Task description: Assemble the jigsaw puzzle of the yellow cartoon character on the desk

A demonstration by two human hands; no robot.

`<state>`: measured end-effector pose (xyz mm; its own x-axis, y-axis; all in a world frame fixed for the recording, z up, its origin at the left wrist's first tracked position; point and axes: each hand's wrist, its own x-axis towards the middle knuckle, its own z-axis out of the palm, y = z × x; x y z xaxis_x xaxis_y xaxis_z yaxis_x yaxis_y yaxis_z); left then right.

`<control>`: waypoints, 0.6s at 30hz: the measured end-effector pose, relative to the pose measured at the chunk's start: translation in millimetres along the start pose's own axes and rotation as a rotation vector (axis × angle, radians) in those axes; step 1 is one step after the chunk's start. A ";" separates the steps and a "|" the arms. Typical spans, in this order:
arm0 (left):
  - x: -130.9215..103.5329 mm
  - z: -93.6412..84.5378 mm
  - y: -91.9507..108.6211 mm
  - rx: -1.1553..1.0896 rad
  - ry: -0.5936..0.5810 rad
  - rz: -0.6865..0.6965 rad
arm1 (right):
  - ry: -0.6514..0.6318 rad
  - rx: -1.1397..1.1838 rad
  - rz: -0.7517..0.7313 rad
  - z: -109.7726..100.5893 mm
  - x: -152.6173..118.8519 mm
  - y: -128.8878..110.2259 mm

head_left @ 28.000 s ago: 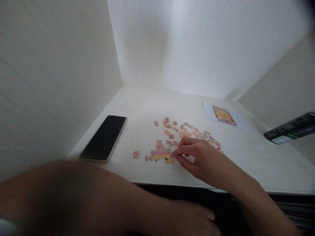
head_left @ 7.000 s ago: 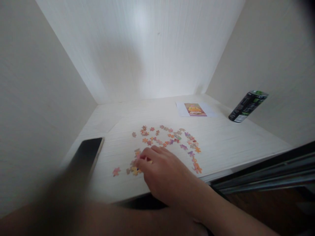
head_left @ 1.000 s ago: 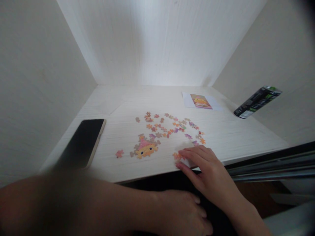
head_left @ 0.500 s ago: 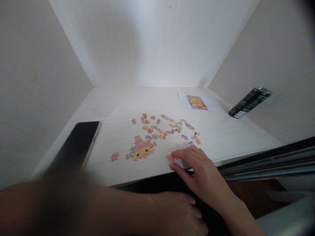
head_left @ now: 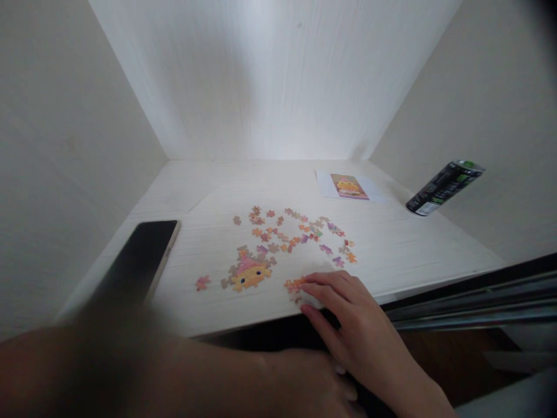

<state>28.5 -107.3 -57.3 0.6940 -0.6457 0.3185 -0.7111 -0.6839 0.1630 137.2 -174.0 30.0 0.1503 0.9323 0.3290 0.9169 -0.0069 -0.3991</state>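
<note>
Touching orange puzzle pieces (head_left: pixel 294 284) on the tabletop (head_left: pixel 248 191), the right hand (head_left: pixel 357 316) is loosely open; whether the left hand (head_left: pixel 311 380) is closed is unclear.

Place: an indoor desk nook, everyday and personal in look; home, dormitory or study room, the view cannot tell
Tabletop: white with a faint wood grain (head_left: pixel 261 183), set into the nook
Walls: a pale back panel (head_left: pixel 282 81), a left panel (head_left: pixel 56 116) and a right panel (head_left: pixel 500 110) closing the tabletop in on three sides
Belongings: a dark-screened phone (head_left: pixel 145 247) and a black drink can (head_left: pixel 444 188), as at someone's own seat
Pastime: small jigsaw pieces (head_left: pixel 250 276) and a printed picture (head_left: pixel 349 186) of a yellow character
Floor: brown, perhaps wood (head_left: pixel 448 354), at lower right
Light: soft and dim, its source out of view
</note>
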 end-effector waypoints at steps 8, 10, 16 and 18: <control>1.6 10.2 0.0 0.020 -0.029 -0.005 | -0.001 0.013 -0.034 0.6 -1.6 0.2; 3.1 5.6 -1.0 0.033 -0.034 0.021 | 0.025 0.026 -0.034 -0.1 3.8 2.4; 1.3 -21.4 -1.1 0.131 -0.037 0.096 | 0.060 -0.046 0.028 1.0 66.3 18.0; 0.2 -24.3 -1.4 0.136 -0.044 0.105 | 0.013 -0.081 0.063 5.5 93.4 23.7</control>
<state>26.8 -98.2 -34.8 0.6234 -0.7280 0.2854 -0.7599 -0.6500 0.0018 170.9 -85.1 46.5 0.2127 0.9244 0.3166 0.9322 -0.0949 -0.3492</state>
